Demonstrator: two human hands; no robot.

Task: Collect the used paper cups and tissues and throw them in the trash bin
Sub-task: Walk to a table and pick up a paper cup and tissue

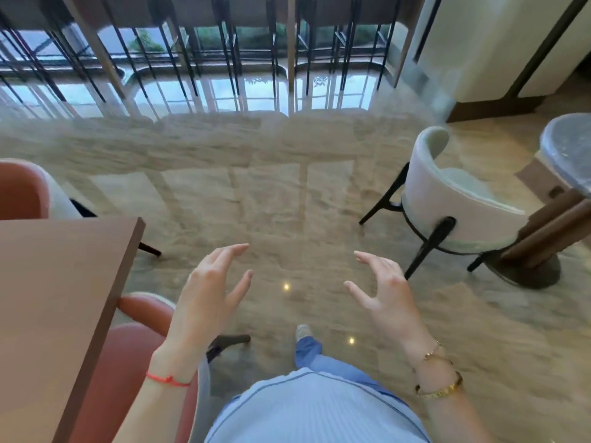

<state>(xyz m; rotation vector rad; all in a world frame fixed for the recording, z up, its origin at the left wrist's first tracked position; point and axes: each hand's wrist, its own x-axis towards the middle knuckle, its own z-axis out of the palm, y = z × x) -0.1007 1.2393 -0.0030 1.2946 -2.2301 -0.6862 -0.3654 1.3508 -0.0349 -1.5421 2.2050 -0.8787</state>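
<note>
Your left hand [204, 289] and right hand [383, 292] hung spread, empty; no cups, tissues, bin seen; risk: clipping table [57, 298] corner or chair [460, 206] while walking

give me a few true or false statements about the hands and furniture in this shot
1. Both hands are empty, fingers spread. True: the left hand and right hand hold nothing.
2. A paper cup stands on the brown table. False: the visible part of the brown table is bare.
3. A white chair stands to the right. True: the white chair is beside a round table.
4. The left wrist wears gold bracelets. False: it wears a red string; the gold bracelets are on the right wrist.
</note>
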